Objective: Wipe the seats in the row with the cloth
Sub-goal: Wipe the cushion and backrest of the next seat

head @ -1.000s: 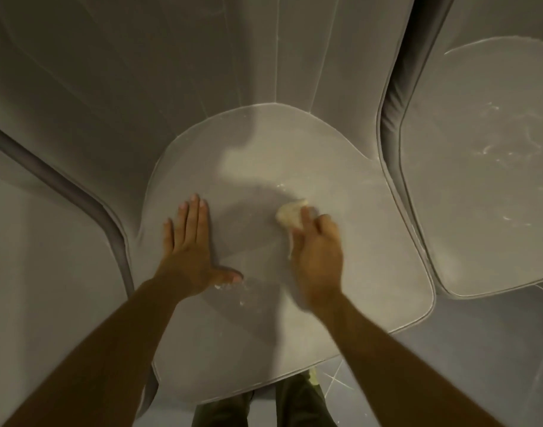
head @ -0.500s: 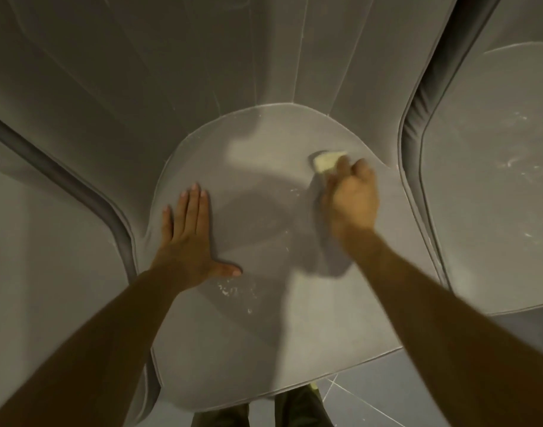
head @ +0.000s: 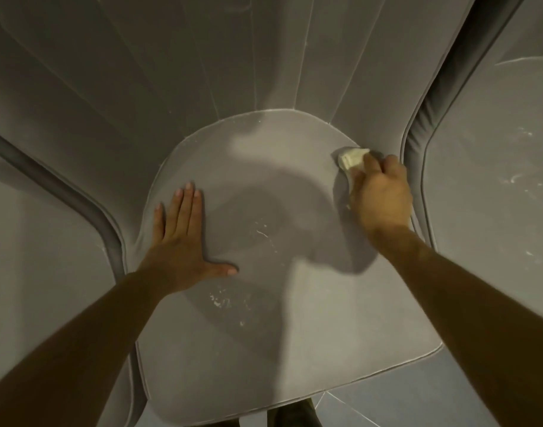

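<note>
the right hand has its fingers curled round a small pale cloth, bunched up and pressed onto the back right corner of the middle seat, just where the cushion meets the backrest. the left hand lies flat on the left part of the same cushion, fingers straight and close together, thumb spread out to the side, holding nothing. it looks like a brace for leaning in.

as for progress, this seat seems only partly done. white specks and thin scratch-like marks show on the cushion near the left thumb and around the middle, well apart from the cloth, so that area and the front edge likely need a pass. the seat to the right carries plenty of pale smears and flecks and reads as not yet wiped. the seat to the left looks plain, but whether it has been wiped i cannot tell. by my reckoning the row is well short of finished, with at least one whole seat left.
</note>
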Available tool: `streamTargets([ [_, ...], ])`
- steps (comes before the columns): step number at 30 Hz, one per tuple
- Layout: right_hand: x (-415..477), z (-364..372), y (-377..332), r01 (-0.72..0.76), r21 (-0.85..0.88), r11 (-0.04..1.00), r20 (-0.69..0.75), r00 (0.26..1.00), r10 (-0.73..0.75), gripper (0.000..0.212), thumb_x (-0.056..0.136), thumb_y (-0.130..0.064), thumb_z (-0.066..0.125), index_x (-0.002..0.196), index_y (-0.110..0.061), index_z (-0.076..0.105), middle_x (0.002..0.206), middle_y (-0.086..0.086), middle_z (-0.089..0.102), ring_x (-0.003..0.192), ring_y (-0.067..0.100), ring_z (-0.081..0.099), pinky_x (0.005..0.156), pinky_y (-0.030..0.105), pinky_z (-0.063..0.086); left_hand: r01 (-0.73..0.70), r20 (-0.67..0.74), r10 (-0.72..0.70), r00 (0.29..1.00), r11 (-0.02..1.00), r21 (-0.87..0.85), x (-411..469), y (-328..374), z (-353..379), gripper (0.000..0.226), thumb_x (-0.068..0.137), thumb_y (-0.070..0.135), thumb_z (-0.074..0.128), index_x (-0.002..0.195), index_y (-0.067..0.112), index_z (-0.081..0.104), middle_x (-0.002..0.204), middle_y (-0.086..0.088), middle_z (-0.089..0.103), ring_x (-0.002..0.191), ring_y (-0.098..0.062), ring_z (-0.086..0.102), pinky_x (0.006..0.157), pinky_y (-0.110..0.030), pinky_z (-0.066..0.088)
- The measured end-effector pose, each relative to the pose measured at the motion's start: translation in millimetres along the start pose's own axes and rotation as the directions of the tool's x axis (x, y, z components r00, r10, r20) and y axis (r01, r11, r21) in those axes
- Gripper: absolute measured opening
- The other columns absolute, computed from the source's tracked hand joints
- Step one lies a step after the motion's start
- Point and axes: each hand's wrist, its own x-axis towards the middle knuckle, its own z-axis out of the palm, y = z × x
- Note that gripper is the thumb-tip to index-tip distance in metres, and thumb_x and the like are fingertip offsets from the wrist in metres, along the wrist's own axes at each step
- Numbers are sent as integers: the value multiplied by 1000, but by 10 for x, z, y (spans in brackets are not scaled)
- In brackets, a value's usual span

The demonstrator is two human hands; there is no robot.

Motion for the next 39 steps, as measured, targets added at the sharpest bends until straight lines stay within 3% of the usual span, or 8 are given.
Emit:
streamTargets([
  [3, 16, 201, -258, -55, -17, 998, 15, 998, 55, 42, 90, -16, 50, 129, -1, 46, 123, 18, 45, 111, 35, 43, 93, 37, 37, 7, -10, -7, 1000, 1000, 15, 25, -6, 44, 136, 37, 98, 19, 128, 20, -48, 135, 7, -53, 126, -9, -50, 99, -29, -39],
  [8, -209, 380, -591, 408, 105, 907, 140, 897, -420, 41, 84, -9, 61, 124, 0, 57, 109, 26, 58, 96, 43, 54, 82, 41, 46, -8, -33, 9, 999, 1000, 11, 27, -15, 52, 141, 33, 106, 7, 133, 19, -41, 141, 7, -45, 128, -7, -48, 102, -29, -36],
  [12, -88, 259, -415, 212, 95, 973, 8, 977, -214, 40, 90, -20, 48, 125, -1, 54, 112, 25, 52, 100, 41, 50, 83, 40, 43, -33, -103, 39, 994, 998, 59, -16, -87, 88, 137, 50, 101, 22, 143, 16, -31, 152, -1, -31, 137, -7, -36, 111, -28, -26],
  [14, 78, 189, -357, 85, 66, 994, 29, 996, -87, 39, 94, -22, 43, 129, -3, 49, 117, 21, 47, 105, 38, 46, 86, 38, 38, -14, -127, 22, 992, 998, 67, -70, -173, 101, 131, 62, 98, 23, 151, 8, -13, 157, -8, -9, 143, -9, -23, 116, -29, -14],
  [17, 275, 187, -478, 42, 48, 998, 58, 997, -45, 40, 97, -23, 41, 130, -3, 47, 122, 19, 45, 112, 35, 43, 92, 37, 35, 35, -88, -33, 996, 999, 22, -169, -325, 132, 131, 65, 96, 24, 151, 2, -5, 158, -11, -3, 145, -12, -18, 116, -25, -14],
  [30, 365, 588, -1457, 208, -57, 976, 167, 966, -196, 34, 96, -20, 43, 126, -7, 47, 132, 10, 41, 118, 27, 39, 92, 31, 30, 33, -123, -25, 992, 998, 63, -128, -395, 217, 123, 72, 92, 15, 148, -5, 13, 153, -25, 21, 141, -33, 14, 117, -32, -7],
  [36, -18, 681, -1748, 545, 39, 837, 402, 758, -513, 51, 95, -26, 47, 144, -27, 32, 142, 3, 34, 122, 26, 36, 98, 30, 25, -6, -201, 27, 979, 995, 103, -136, -416, 232, 121, 73, 91, 16, 149, -4, 10, 154, -24, 18, 141, -29, 13, 117, -30, -8],
  [39, -11, 609, -1615, 487, 76, 870, 303, 820, -486, 47, 94, -29, 37, 141, -23, 40, 136, 8, 43, 122, 29, 39, 96, 33, 25, -24, -252, 56, 966, 991, 131, -213, -451, 205, 113, 80, 86, 18, 149, -4, 13, 155, -22, 18, 143, -28, 12, 118, -35, -6],
])
